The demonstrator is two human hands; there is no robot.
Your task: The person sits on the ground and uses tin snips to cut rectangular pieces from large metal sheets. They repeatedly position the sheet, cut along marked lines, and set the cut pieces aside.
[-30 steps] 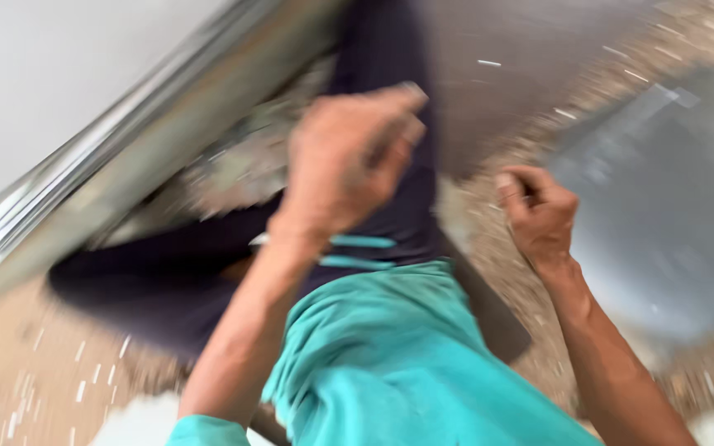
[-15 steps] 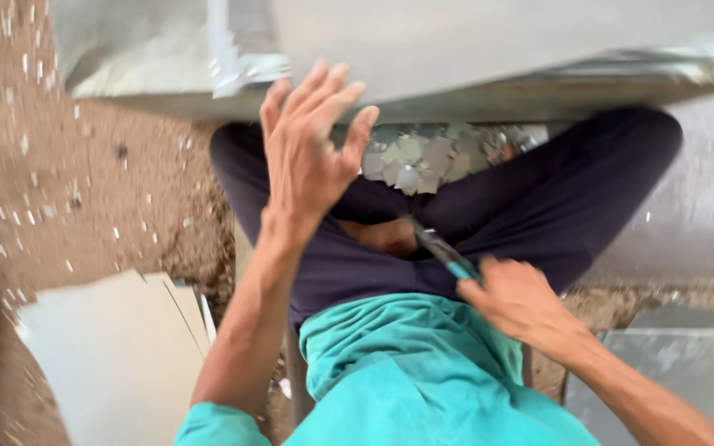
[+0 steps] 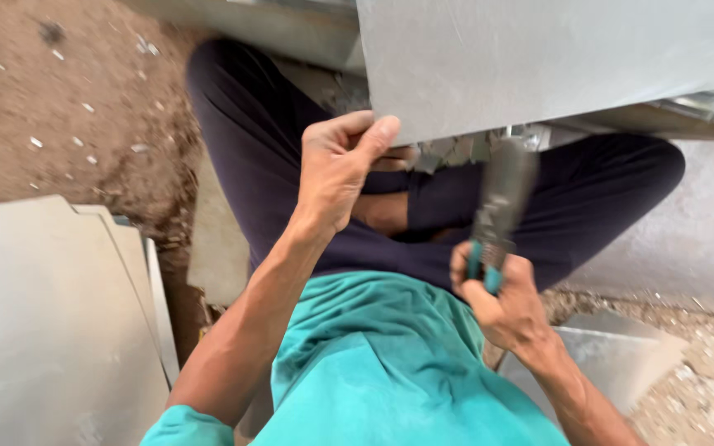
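Presently, the left hand (image 3: 336, 169) pinches the lower corner of a flat grey sheet (image 3: 555, 58), thumb on its face. The sheet is smooth, matte and straight-edged, and lies across the lap. Just below its edge, the right hand (image 3: 506, 301) is closed round teal-handled snips (image 3: 497, 211), blades blurred. Pale offcuts (image 3: 51, 322) lie well left of the sheet.

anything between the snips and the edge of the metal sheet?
Nothing visible. The left hand grips the flat grey metal sheet at its lower edge; the teal-handled snips in the right hand point up at that edge, their tip blurred. Contact unclear.
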